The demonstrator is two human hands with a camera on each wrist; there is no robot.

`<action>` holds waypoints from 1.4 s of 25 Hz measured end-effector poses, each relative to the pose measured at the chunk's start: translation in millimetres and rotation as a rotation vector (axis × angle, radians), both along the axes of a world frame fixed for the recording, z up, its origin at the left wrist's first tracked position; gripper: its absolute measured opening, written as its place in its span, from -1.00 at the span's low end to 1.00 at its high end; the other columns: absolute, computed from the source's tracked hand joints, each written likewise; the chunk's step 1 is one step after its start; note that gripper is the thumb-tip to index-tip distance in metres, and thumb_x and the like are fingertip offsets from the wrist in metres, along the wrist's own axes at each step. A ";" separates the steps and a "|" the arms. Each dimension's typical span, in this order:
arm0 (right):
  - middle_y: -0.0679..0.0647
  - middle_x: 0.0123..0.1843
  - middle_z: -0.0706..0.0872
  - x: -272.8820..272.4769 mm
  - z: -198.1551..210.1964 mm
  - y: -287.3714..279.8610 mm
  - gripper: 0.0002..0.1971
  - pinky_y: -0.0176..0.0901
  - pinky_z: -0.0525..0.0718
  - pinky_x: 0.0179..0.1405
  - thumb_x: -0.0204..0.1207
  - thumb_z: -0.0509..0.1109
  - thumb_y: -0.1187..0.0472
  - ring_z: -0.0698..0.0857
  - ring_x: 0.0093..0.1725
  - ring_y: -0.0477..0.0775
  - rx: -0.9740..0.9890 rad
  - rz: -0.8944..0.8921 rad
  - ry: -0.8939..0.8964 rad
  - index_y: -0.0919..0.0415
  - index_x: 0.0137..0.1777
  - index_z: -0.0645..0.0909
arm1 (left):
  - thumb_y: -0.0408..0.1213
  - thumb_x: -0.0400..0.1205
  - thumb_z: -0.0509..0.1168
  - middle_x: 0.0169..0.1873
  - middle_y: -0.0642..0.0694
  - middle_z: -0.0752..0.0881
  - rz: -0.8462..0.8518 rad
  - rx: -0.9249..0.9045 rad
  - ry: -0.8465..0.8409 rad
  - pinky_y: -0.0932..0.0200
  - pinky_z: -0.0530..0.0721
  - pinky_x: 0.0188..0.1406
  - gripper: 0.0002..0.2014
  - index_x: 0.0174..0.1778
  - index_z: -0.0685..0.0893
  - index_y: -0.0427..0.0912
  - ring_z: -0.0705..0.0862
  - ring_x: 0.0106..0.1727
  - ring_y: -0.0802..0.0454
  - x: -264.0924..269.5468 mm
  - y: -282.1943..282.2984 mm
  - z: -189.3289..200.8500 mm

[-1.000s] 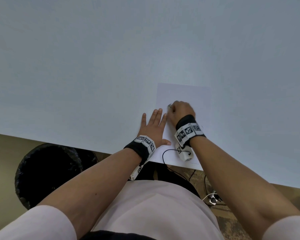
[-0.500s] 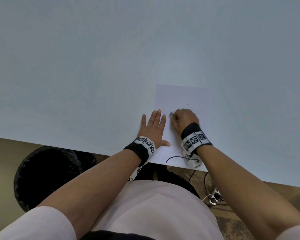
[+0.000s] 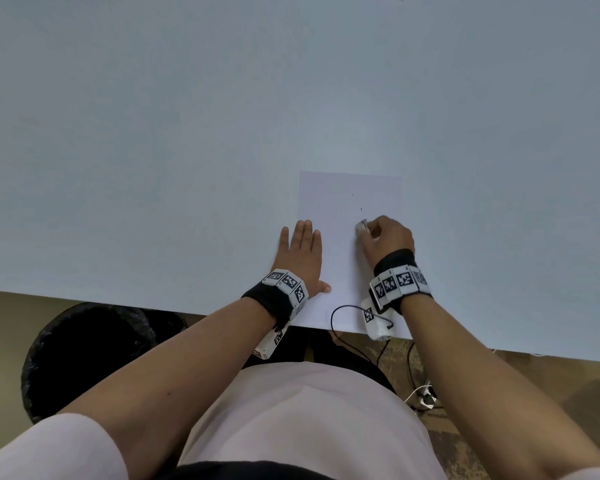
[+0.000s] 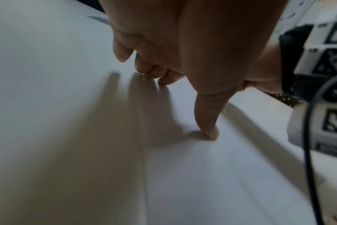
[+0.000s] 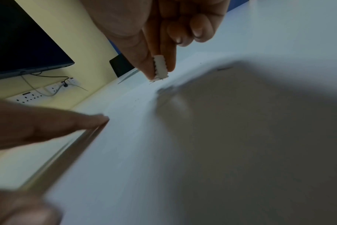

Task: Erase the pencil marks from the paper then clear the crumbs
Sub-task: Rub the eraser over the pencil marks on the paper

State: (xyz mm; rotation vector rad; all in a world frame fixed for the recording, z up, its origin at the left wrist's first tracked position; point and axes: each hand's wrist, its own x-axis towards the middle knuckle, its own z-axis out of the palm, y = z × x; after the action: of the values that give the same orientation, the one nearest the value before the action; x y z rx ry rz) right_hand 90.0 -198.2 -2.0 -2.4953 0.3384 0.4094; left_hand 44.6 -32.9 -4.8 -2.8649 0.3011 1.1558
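A white sheet of paper [image 3: 343, 209] lies on the pale table near its front edge. My left hand [image 3: 300, 252] lies flat with straight fingers, pressing the paper's left edge; the thumb [image 4: 208, 120] presses on the sheet [image 4: 202, 175]. My right hand [image 3: 388, 239] pinches a small white eraser [image 3: 362, 226] between thumb and fingers, its tip on the paper's right part. In the right wrist view the ridged eraser [image 5: 160, 68] touches the sheet [image 5: 144, 137]. Two tiny dark specks [image 3: 361, 209] lie just beyond the eraser.
The pale table [image 3: 153, 133] stretches far ahead and to both sides. A black-lined waste bin [image 3: 94, 355] stands on the floor under the table's front edge at the left. Cables and a plug [image 3: 425, 396] lie on the floor at the right.
My right hand has slid the eraser rightward across the paper, away from the left hand. The left hand has stayed flat on the paper's left edge.
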 end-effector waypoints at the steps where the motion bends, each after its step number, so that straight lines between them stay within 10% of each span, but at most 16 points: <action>1: 0.14 -0.11 0.76 -8.8 -1.1 -1.9 -0.70 -0.08 0.66 -0.09 0.56 0.31 -0.02 0.69 -0.09 0.19 -0.007 0.015 0.009 0.23 -0.12 0.67 | 0.30 0.58 0.22 0.66 -0.35 -0.31 0.002 -0.019 -0.016 -0.30 -0.25 0.64 0.08 0.67 -0.25 -0.35 -0.34 0.68 -0.27 1.2 -2.5 1.2; 10: 0.17 -0.17 0.73 -35.4 -10.0 -3.0 -0.72 -0.05 0.58 -0.17 0.57 0.25 0.05 0.65 -0.08 0.23 -0.158 0.372 -0.008 0.24 -0.17 0.65 | 0.40 0.51 0.22 0.64 -0.34 -0.38 -0.035 -0.144 -0.005 -0.09 -0.33 0.63 0.20 0.65 -0.35 -0.36 -0.37 0.67 -0.24 -4.8 -13.3 -11.0; 17: 0.20 -0.10 0.76 7.0 -10.2 -22.0 -0.73 -0.06 0.64 -0.13 0.58 0.25 0.05 0.70 -0.04 0.27 -0.149 0.021 0.022 0.24 -0.11 0.67 | 0.41 0.49 0.23 0.64 -0.33 -0.38 -0.018 -0.126 -0.012 -0.10 -0.32 0.64 0.22 0.65 -0.35 -0.35 -0.38 0.67 -0.23 -4.9 -15.5 -10.9; 23: 0.21 -0.15 0.74 -9.0 -1.5 6.2 -0.66 -0.07 0.53 -0.19 0.63 0.15 0.08 0.66 -0.09 0.28 -0.226 0.527 -0.027 0.29 -0.16 0.64 | 0.40 0.50 0.22 0.64 -0.35 -0.38 -0.017 -0.140 -0.011 -0.09 -0.34 0.62 0.20 0.65 -0.34 -0.36 -0.38 0.67 -0.25 -3.6 -15.0 -10.4; 28: 0.21 -0.10 0.75 34.2 1.5 -31.6 -0.70 -0.10 0.56 -0.19 0.61 0.21 0.04 0.68 -0.05 0.28 -0.243 0.154 0.077 0.27 -0.11 0.64 | 0.40 0.50 0.23 0.64 -0.33 -0.38 -0.012 -0.130 -0.014 -0.10 -0.33 0.63 0.21 0.65 -0.36 -0.35 -0.39 0.67 -0.24 -4.4 -16.3 -10.4; 35: 0.20 -0.16 0.75 -4.8 3.5 9.9 -0.67 -0.05 0.62 -0.16 0.62 0.17 0.05 0.68 -0.11 0.27 -0.208 0.503 0.040 0.26 -0.16 0.64 | 0.38 0.51 0.24 0.64 -0.34 -0.38 -0.003 -0.142 -0.006 -0.09 -0.36 0.61 0.20 0.65 -0.34 -0.35 -0.39 0.66 -0.25 -3.4 -16.1 -12.3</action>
State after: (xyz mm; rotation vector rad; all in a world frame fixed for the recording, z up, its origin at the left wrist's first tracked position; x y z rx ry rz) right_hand 85.3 -188.3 1.6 -2.7673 -0.2562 0.6510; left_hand 41.2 -49.0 -17.1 -2.9869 0.4034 1.1713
